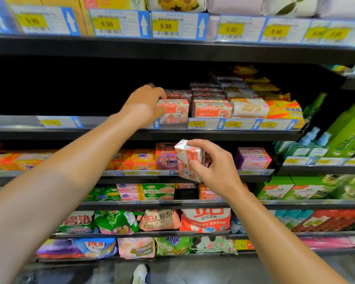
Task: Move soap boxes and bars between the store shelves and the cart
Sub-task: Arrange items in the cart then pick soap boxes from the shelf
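- Gripping a pink-and-white paper-wrapped Goat Soap bar [188, 159] between thumb and fingers, the right hand [211, 163] holds it tilted in front of the shelves.
- The left hand [145, 105] curls round the left end of a pink cardboard Goat Soap box [173, 111] at the front edge of the black metal shelf [111, 133].
- Just right of it stands a matching box [212, 109], then a pale wrapped soap [249, 107].

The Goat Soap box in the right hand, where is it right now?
In the head view the Goat Soap box is centre frame, gripped by the right hand off the shelf, in front of the OMO boxes.
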The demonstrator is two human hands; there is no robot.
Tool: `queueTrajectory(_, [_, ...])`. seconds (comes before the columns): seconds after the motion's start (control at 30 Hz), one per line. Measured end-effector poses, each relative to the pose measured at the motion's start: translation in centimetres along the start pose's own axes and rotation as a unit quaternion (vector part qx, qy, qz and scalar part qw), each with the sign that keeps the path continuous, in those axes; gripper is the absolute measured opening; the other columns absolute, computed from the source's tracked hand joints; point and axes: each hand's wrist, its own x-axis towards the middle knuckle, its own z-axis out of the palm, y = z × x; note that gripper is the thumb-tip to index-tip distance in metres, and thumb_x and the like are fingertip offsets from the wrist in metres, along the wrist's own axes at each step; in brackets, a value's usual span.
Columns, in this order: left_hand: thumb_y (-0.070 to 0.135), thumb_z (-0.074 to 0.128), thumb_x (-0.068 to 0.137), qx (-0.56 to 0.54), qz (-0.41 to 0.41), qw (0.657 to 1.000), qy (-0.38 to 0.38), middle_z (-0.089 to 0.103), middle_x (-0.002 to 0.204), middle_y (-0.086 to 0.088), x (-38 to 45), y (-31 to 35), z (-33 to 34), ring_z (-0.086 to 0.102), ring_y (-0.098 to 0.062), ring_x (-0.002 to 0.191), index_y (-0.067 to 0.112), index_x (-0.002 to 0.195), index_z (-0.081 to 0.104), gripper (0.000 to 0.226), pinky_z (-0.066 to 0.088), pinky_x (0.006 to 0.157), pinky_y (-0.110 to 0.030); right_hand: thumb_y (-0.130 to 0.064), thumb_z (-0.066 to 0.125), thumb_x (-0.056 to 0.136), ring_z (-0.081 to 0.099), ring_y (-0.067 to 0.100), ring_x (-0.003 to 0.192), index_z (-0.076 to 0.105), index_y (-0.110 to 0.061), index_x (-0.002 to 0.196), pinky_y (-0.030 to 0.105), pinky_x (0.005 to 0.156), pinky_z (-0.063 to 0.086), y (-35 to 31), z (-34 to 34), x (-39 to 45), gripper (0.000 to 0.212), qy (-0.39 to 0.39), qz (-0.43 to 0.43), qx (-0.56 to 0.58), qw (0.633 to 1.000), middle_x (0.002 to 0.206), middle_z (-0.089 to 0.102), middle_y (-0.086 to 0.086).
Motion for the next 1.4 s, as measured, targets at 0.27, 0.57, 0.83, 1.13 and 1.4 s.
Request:
queueTrajectory(0.27, [0.034, 0.063, 0.094, 0.011, 0.023, 0.999, 0.02, 0.054, 0.134, -0.008, 1.4, 0.3, 0.9, 0.055, -0.026, 0.116, 0.02, 0.135, 0.057, 0.044, 0.049, 0.094, -0.039, -0.013, 0.069, 0.085, 0.059, 0.003, 0.112, 0.062, -0.029, 0.126, 0.031, 0.088, 0.057, 0.2, 0.2, 0.3, 0.044, 0.004, -0.019, -0.014, 1.0, 0.121, 0.063, -0.014])
queueTrajectory(0.57, [0.036, 0.067, 0.09, -0.025, 0.013, 0.999, 0.036, 0.056, 0.133, -0.005, 2.0, 0.2, 1.8, 0.057, -0.024, 0.115, 0.024, 0.132, 0.061, 0.044, 0.051, 0.091, -0.038, -0.013, 0.069, 0.084, 0.059, 0.004, 0.113, 0.063, -0.029, 0.125, 0.033, 0.088, 0.058, 0.5, 0.8, 0.8, 0.044, 0.016, -0.013, -0.006, 1.0, 0.12, 0.064, -0.016])
queueTrajectory(0.83, [0.041, 0.066, 0.089, 0.007, 0.047, 0.998, -0.048, 0.039, 0.151, -0.005, 3.5, 0.2, 1.0, 0.038, -0.029, 0.135, 0.024, 0.146, 0.043, 0.065, 0.037, 0.109, -0.041, -0.014, 0.068, 0.084, 0.06, 0.003, 0.111, 0.062, -0.032, 0.124, 0.033, 0.084, 0.059, 0.9, 0.5, 1.1, 0.044, 0.022, -0.005, -0.007, 1.0, 0.119, 0.063, -0.018])
queueTrajectory(1.13, [0.039, 0.063, 0.093, 0.01, -0.004, 0.997, -0.08, 0.044, 0.147, -0.008, 4.2, -1.1, 0.6, 0.041, -0.029, 0.132, 0.024, 0.145, 0.045, 0.057, 0.039, 0.105, -0.041, -0.011, 0.068, 0.085, 0.059, 0.001, 0.111, 0.063, -0.033, 0.122, 0.03, 0.086, 0.058, 1.3, 0.0, 1.4, 0.044, 0.037, 0.005, -0.002, 0.999, 0.118, 0.064, -0.02])
queueTrajectory(1.4, [0.028, 0.066, 0.093, 0.005, -0.042, 0.995, -0.095, 0.053, 0.139, -0.008, 5.4, 1.2, 0.6, 0.05, -0.029, 0.124, 0.024, 0.141, 0.05, 0.051, 0.045, 0.101, -0.039, -0.011, 0.069, 0.084, 0.058, 0.0, 0.113, 0.063, -0.032, 0.123, 0.031, 0.089, 0.057, 1.3, 0.2, 1.5, 0.046, 0.047, 0.006, -0.013, 0.999, 0.119, 0.063, -0.021])
